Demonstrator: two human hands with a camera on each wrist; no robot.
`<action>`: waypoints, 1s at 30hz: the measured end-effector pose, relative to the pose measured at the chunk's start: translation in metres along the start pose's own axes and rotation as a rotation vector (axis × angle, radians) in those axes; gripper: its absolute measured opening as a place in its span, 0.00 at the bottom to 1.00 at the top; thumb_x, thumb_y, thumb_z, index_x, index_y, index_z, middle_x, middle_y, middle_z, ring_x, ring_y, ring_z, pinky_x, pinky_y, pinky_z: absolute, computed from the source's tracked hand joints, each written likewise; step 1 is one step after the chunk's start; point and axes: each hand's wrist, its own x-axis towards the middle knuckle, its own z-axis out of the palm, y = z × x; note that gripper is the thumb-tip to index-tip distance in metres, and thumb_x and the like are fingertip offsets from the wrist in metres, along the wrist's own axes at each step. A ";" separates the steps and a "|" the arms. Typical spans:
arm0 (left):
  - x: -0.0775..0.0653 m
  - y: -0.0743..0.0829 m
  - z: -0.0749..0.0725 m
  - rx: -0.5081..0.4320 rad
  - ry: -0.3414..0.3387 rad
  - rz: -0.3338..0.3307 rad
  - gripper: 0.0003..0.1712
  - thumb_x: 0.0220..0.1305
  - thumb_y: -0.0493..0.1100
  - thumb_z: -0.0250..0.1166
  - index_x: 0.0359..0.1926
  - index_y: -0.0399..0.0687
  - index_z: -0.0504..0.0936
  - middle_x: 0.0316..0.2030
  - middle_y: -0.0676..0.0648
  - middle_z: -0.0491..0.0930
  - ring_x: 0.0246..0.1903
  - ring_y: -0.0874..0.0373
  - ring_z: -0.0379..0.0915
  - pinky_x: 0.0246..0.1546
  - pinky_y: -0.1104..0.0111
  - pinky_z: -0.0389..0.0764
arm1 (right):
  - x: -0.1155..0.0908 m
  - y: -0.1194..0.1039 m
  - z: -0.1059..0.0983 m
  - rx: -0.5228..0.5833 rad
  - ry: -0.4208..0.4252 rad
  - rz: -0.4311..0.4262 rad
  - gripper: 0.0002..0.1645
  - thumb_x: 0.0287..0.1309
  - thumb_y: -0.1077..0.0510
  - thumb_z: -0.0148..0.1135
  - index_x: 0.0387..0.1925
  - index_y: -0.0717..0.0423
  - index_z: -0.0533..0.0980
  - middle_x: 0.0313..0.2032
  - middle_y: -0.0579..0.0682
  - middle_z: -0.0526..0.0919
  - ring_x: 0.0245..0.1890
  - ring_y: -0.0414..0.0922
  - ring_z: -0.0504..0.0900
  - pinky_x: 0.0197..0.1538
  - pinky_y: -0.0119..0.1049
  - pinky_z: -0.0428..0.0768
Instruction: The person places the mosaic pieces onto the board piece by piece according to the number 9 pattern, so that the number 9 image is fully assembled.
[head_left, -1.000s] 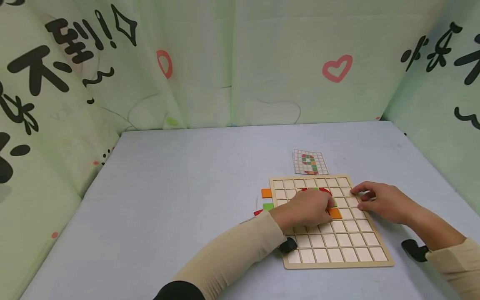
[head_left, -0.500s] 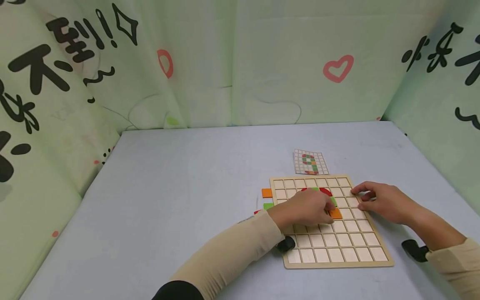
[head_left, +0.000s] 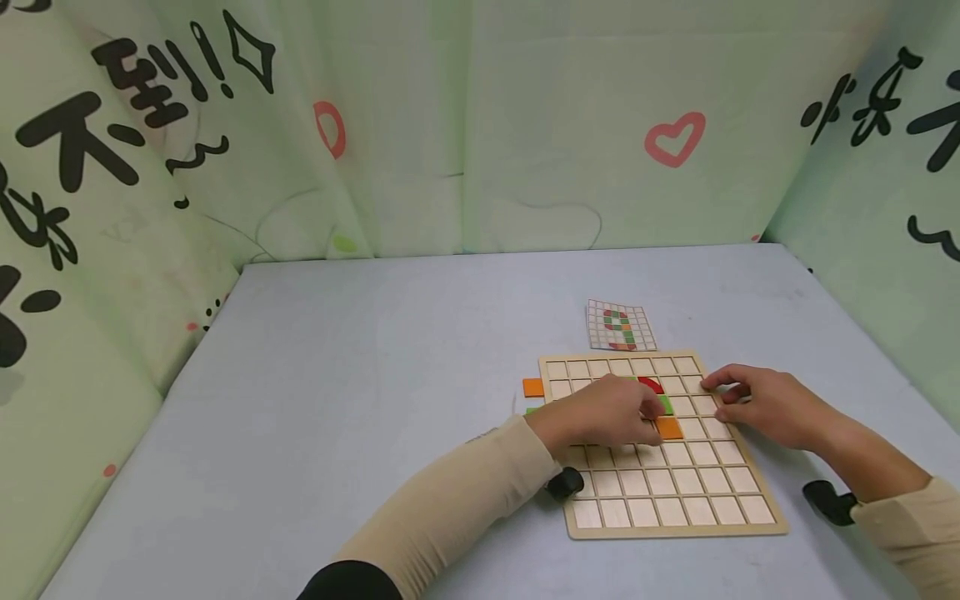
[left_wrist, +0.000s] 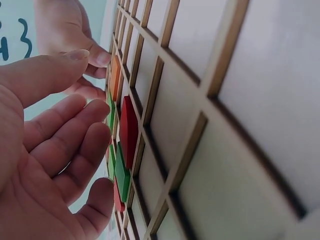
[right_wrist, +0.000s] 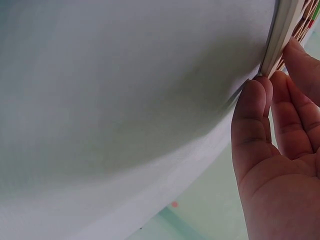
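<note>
My left hand (head_left: pixel 611 410) hovers low over a wooden grid board (head_left: pixel 675 527), its thumb apart from loosely bent fingers. No piece shows between them in the left wrist view. Right beside its fingertips lie a red curved piece (head_left: pixel 651 384), a green square (head_left: pixel 666 405) and an orange square (head_left: pixel 670 428), set in the grid. More red (left_wrist: pixel 128 132) and green (left_wrist: pixel 121 172) pieces sit near the fingers in the left wrist view. At the board's right edge, my right hand (head_left: pixel 776 407) rests fingertips and thumb against the wooden frame (right_wrist: pixel 280 35).
Behind the board lies a pattern card (head_left: pixel 637 321) printed with coloured squares. An orange tile (head_left: pixel 533 387) and a partly hidden green tile (head_left: pixel 532 410) lie along its left edge. A green printed curtain (head_left: pixel 540 125) stands behind the pale table (head_left: pixel 360 358).
My left hand has drawn slightly left and up from the orange square, covering more of the loose tiles at the board's left edge. The right hand and board stay put.
</note>
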 end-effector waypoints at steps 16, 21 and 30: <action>-0.014 -0.008 -0.014 -0.084 0.057 -0.040 0.21 0.65 0.48 0.70 0.59 0.55 0.81 0.48 0.65 0.81 0.47 0.73 0.71 0.44 0.85 0.67 | 0.000 0.000 0.000 -0.011 0.010 -0.021 0.21 0.57 0.60 0.70 0.51 0.62 0.77 0.41 0.57 0.83 0.44 0.58 0.80 0.43 0.48 0.76; -0.022 -0.015 -0.021 -0.111 0.077 -0.027 0.22 0.66 0.47 0.69 0.60 0.54 0.80 0.51 0.63 0.81 0.51 0.72 0.73 0.48 0.83 0.68 | 0.000 -0.001 0.000 -0.010 0.011 -0.018 0.21 0.57 0.61 0.70 0.51 0.63 0.77 0.41 0.58 0.82 0.44 0.59 0.79 0.43 0.50 0.76; -0.030 -0.022 -0.030 -0.095 0.099 -0.039 0.24 0.67 0.48 0.68 0.63 0.56 0.79 0.55 0.60 0.80 0.54 0.68 0.72 0.50 0.79 0.71 | 0.000 0.000 0.001 -0.009 0.010 -0.005 0.21 0.57 0.61 0.69 0.51 0.63 0.77 0.42 0.60 0.82 0.45 0.59 0.79 0.43 0.51 0.76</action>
